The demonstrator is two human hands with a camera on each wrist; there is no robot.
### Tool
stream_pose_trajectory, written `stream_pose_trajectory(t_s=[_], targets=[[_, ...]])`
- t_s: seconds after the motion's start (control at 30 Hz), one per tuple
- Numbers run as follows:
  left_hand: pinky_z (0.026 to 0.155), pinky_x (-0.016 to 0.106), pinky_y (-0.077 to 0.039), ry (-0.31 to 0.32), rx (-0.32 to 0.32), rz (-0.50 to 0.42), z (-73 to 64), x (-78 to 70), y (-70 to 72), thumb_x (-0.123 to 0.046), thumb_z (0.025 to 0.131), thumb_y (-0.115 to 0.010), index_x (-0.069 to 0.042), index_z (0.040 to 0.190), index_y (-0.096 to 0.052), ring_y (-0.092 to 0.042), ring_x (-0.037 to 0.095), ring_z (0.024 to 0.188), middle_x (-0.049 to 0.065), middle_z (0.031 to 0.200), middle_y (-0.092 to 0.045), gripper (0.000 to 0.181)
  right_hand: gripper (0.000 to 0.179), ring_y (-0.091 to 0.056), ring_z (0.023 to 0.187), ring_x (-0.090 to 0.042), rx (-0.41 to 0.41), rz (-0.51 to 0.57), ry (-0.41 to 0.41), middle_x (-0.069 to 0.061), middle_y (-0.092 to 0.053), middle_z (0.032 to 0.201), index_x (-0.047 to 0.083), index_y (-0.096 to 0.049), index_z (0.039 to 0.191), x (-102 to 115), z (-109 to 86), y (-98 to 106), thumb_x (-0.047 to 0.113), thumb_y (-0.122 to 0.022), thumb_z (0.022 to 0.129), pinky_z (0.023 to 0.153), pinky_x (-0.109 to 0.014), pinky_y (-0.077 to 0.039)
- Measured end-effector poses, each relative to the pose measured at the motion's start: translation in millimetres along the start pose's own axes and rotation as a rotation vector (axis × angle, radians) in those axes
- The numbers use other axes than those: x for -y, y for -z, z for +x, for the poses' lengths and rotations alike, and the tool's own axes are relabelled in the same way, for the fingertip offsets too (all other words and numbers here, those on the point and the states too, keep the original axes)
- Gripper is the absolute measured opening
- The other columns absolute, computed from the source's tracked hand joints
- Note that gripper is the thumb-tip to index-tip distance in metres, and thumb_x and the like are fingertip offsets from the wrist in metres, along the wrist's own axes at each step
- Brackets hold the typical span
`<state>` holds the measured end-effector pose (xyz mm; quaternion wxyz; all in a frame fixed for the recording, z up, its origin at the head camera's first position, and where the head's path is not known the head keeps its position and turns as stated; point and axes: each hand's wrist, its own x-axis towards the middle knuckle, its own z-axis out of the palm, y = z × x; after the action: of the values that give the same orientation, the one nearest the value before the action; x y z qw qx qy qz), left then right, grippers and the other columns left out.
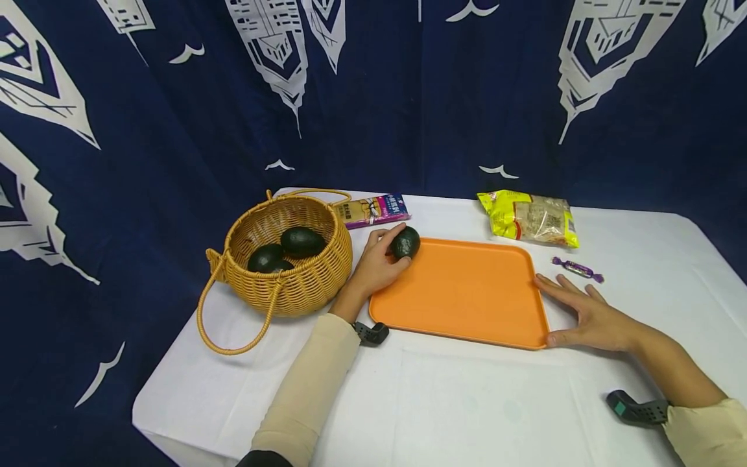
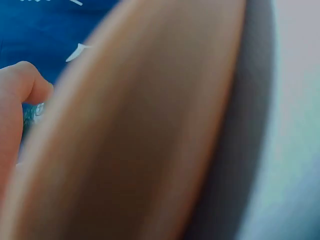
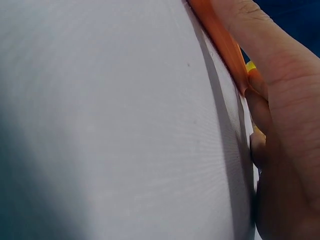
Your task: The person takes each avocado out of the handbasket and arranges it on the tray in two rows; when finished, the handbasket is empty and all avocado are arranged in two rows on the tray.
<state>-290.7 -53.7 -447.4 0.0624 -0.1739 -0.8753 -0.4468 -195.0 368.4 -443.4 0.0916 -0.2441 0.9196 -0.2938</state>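
Note:
In the head view, my left hand [image 1: 376,264] grips a dark green avocado [image 1: 405,242] between fingers and thumb, over the far left corner of an orange tray [image 1: 461,292]. My right hand [image 1: 592,319] has its fingers spread at the tray's right edge, the thumb by the near right corner. The right wrist view has the thumb [image 3: 285,55] along the orange tray's edge [image 3: 222,42]. A wicker basket [image 1: 309,295] stands left of my left hand, with several avocados [image 1: 303,242] inside. A blurred brown shape fills most of the left wrist view.
Behind the basket lies a purple and gold snack packet [image 1: 376,211]. A yellow snack bag [image 1: 531,219] lies at the back right, with a purple wrapped candy [image 1: 578,269] in front of it. The basket's handle [image 1: 233,350] hangs toward the near side of the white table [image 1: 467,402].

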Motion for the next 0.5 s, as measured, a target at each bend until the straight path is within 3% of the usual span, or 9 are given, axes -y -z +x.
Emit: stream_pose_trajectory(t_s=[0.3,0.5], targets=[[0.110,0.054,-0.033,0.057,-0.026,0.086,-2.8,-6.0,2.4,-0.045,0.080,-0.080,-0.042,0.160,-0.020,-0.037,0.031,0.136,0.014,0.150,-0.033,0.100,0.107,0.000,0.147,-0.054,0.008,-0.009,-0.003,-0.026,-0.017,0.163,0.016,-0.022,0.162,-1.4,-0.7,0.7,0.035,-0.086,0.079,0.106,-0.066,0.021],[0.108,0.062,-0.032,-0.009,-0.031,0.200,-9.5,-27.6,11.3,-0.059,0.076,-0.078,-0.044,0.160,-0.015,-0.030,0.034,0.141,0.009,0.161,-0.022,0.106,0.108,0.001,0.148,-0.053,0.008,-0.021,0.004,-0.026,-0.018,0.163,0.015,-0.021,0.162,-0.9,-0.2,0.4,0.036,-0.086,0.079,0.106,-0.067,0.021]])
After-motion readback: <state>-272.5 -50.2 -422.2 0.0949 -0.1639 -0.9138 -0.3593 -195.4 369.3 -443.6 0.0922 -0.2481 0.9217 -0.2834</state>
